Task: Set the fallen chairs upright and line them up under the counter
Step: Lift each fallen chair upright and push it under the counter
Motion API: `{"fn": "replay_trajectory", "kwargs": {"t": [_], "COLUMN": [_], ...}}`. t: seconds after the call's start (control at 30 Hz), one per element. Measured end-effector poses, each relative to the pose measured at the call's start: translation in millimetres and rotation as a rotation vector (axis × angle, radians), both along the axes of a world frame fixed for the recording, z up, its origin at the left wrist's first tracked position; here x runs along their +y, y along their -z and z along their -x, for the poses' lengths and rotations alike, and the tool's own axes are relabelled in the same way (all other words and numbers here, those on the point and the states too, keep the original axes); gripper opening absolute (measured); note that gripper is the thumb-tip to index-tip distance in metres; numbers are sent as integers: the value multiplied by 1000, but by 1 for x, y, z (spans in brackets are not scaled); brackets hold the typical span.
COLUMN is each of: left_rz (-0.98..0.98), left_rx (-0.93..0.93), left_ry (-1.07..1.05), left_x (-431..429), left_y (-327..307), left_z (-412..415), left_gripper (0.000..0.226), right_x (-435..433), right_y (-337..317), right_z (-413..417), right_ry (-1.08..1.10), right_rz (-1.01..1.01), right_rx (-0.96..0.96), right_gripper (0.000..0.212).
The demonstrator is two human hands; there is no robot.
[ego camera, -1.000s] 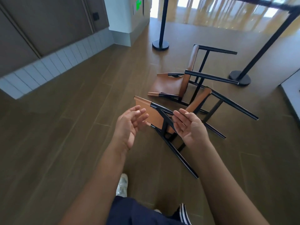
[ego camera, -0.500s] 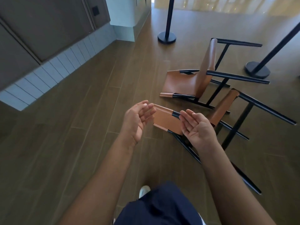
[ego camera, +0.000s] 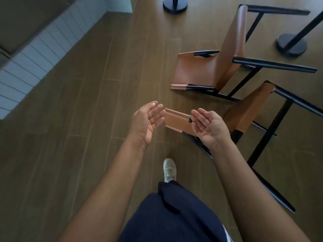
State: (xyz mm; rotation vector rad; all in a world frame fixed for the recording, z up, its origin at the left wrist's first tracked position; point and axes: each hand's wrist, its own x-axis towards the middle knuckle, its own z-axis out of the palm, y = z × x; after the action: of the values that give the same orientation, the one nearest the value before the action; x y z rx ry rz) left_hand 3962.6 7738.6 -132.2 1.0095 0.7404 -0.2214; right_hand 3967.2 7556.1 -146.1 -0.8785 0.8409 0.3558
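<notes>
Low in the frame a pale shoe (ego camera: 169, 170) stands on the wood floor (ego camera: 87, 119). Mid-frame, the left hand (ego camera: 147, 124) and right hand (ego camera: 208, 127) hover with palms facing, each grip apart and holding nothing. They frame the tan backrest of the nearer chair (ego camera: 176, 120), probably ready to seize it. That chair lies on its side, black legs running to the lower right. The farther chair (ego camera: 201, 70), also toppled, lies just beyond at upper right, near two stanchion bases (ego camera: 174, 5). The tiled base (ego camera: 35, 55) at upper left may belong to the worktop. No container shows.

Two chairs (ego camera: 197, 70) (ego camera: 248, 110), two stanchions (ego camera: 175, 5) (ego camera: 291, 44), two hands (ego camera: 148, 121) (ego camera: 208, 126)
</notes>
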Motion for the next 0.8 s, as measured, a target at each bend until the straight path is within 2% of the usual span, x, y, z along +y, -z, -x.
{"fn": "replay_trajectory", "kwargs": {"t": [0.27,0.47,0.8], "left_rz": [43,77,42], "left_rx": [94,162,352], "left_ry": [-28,25,92], "left_x": [11,25,41], "left_y": [54,116,235], "left_z": [-64,-106,-168], "left_gripper": [26,27,30], "right_x": [17,44,96], "right_y": [54,115,233], "right_z": [-59,-96,-157], "right_ry": [14,91,232], "right_rz": [27,39,-33], "right_rx": [133,228,469], "right_gripper": [20,19,44]}}
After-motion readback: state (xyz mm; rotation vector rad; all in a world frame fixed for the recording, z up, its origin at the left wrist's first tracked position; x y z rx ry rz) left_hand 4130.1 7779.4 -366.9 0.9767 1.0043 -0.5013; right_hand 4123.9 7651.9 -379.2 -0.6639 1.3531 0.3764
